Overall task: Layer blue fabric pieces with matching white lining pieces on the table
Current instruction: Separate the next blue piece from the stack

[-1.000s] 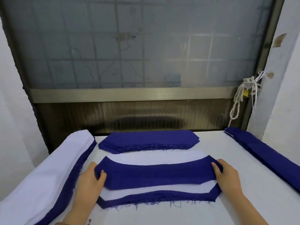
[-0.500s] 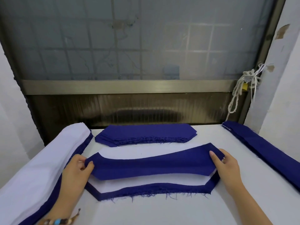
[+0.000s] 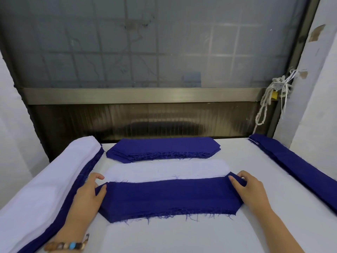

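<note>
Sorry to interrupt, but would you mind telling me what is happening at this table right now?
A person is layering cut fabric on a white-covered table. The left hand and right hand each pinch one end of a long dark blue fabric piece with angled ends, which covers the near part of a matching white lining piece; the lining's far part shows. Behind lies a stack of similar blue pieces. A white and blue pile sits left, blue strips right.
</note>
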The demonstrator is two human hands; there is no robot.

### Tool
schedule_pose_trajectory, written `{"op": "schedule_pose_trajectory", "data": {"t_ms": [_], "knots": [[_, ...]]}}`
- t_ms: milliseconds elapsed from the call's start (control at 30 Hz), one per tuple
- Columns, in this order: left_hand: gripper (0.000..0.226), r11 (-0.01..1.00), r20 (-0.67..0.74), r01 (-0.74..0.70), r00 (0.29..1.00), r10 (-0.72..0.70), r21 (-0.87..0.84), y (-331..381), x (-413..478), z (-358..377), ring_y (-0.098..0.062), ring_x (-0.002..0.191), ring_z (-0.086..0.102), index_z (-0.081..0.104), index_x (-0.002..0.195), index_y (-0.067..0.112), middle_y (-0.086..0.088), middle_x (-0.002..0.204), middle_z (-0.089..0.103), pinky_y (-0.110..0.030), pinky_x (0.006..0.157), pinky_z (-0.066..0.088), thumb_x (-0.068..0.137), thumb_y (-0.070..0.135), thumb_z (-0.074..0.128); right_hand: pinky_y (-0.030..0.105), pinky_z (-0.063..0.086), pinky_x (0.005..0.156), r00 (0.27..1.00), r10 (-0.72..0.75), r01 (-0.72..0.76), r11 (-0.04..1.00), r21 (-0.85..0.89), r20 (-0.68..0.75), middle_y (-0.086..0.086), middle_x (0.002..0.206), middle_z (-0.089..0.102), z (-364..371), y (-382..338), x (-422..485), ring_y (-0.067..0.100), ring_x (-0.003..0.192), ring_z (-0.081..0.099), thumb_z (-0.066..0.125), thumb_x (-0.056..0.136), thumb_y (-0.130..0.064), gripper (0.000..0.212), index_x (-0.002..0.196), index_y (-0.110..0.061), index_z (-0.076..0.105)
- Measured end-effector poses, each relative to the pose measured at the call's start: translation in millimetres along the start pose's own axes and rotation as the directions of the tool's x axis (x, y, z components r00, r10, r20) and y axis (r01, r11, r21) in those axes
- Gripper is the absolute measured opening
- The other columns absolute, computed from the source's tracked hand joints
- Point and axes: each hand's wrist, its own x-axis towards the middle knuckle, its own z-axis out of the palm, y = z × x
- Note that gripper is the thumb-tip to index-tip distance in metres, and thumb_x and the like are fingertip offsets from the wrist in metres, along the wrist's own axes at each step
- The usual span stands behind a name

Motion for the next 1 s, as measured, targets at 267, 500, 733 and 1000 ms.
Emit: {"op": "schedule_pose_trajectory", "data": {"t_ms": [267,500,733,1000], "knots": [[0.02,0.999,0.012,-0.021,1.0,0.021,0.032,4.6,-2.5,0.3,-0.018,0.065,0.056,0.057,0.091,0.025,-0.001,0.076,0.055,-0.025,0.056,0.045,0.09,0.005,0.059,0.033,0.049,0.058,0.999,-0.017,0.016,0.999,-0.04,-0.035,-0.006,0.074,0.064,1.4,0.0,0.5,0.016,0.07,0.059,0.062,0.09,-0.031,0.016,0.079,-0.023,0.054],[0.018,0.999,0.022,0.023,0.999,-0.023,0.031,5.8,-2.7,1.9,-0.018,0.066,0.055,0.054,0.1,0.021,-0.003,0.079,0.054,-0.025,0.056,0.043,0.09,0.007,0.059,0.03,0.044,0.056,0.998,-0.025,0.019,0.994,-0.108,-0.053,-0.007,0.074,0.061,2.9,1.3,0.1,0.013,0.068,0.057,0.062,0.09,-0.029,0.014,0.081,-0.024,0.054],[0.019,0.995,0.029,0.028,0.999,-0.03,0.091,6.5,-1.8,3.7,-0.014,0.069,0.053,0.055,0.108,0.015,-0.001,0.082,0.051,-0.022,0.057,0.039,0.091,0.007,0.058,0.028,0.041,0.056,0.998,0.002,-0.01,0.991,-0.136,-0.062,-0.006,0.076,0.06,4.3,4.5,1.6,0.011,0.069,0.056,0.06,0.091,-0.029,0.01,0.085,-0.025,0.053],[0.026,0.995,0.03,0.018,0.999,-0.021,0.094,6.7,-2.2,2.9,-0.016,0.069,0.051,0.054,0.111,0.016,-0.003,0.082,0.05,-0.022,0.059,0.041,0.09,0.002,0.057,0.033,0.043,0.064,0.992,-0.04,0.019,0.985,-0.169,-0.118,-0.002,0.084,0.055,5.0,4.9,1.6,0.019,0.078,0.053,0.062,0.091,-0.023,0.006,0.095,-0.022,0.058]]}}
